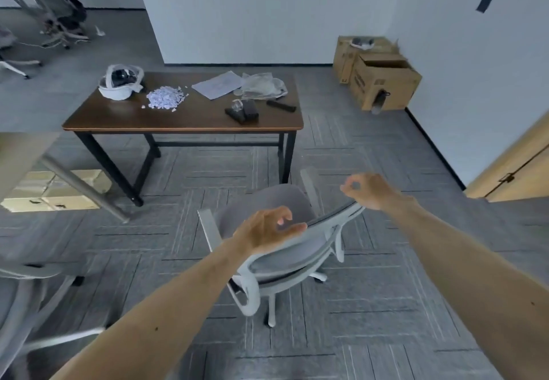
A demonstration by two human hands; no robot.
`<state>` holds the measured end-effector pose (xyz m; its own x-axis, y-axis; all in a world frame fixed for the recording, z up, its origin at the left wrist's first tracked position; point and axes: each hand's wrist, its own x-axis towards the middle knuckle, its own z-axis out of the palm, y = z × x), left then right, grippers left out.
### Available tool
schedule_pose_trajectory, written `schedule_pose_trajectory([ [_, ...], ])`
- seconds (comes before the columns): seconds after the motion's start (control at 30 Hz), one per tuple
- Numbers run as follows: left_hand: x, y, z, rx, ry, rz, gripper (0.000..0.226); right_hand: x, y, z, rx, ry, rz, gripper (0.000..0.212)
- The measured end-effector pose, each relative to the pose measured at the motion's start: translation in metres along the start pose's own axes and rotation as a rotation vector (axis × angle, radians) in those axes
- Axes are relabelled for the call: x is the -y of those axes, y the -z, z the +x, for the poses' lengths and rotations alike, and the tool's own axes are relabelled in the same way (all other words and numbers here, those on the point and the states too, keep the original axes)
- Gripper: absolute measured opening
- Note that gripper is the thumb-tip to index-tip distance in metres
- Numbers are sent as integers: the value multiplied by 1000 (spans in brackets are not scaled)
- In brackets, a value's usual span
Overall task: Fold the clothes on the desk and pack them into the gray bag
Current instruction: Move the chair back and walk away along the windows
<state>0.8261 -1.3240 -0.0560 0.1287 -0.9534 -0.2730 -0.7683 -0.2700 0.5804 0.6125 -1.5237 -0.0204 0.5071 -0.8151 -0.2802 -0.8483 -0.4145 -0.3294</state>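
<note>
Our left hand (267,229) hovers with its fingers loosely curved around nothing, thumb at the top edge of the gray chair (297,253). Our right hand (368,191) is at that edge's other end, fingers curled; we cannot tell whether it grips. Beyond stands the brown worktop (118,115), carrying a white sack (116,91) of dark stuff (clothing or not, we cannot tell), paper scraps (166,98) and clear wrapping (261,85). Cardboard boxes (383,82) sit by the far wall.
</note>
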Motion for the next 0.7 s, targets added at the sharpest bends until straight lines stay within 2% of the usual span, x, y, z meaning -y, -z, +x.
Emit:
schedule_pose_trajectory([
  [0.13, -10, -26, 7, 56, 44, 80, 80, -28, -12, -8, 215, 116, 18, 66],
  [0.27, -14, -45, 13, -91, 53, 208, 64, -47, -19, -6, 230, 183, -72, 80],
  [0.37, -13, -52, 14, -180, 79, 262, 47, -61, -27, 4, 161, 173, -13, 64],
  [0.47, -12, -55, 10, -193, 104, 344, 44, -62, -36, 12, 45, 202, 39, 43],
  [0.7, 7, -41, -3, -177, 135, 345, 34, -46, -48, 16, 53, 275, 46, 22],
])
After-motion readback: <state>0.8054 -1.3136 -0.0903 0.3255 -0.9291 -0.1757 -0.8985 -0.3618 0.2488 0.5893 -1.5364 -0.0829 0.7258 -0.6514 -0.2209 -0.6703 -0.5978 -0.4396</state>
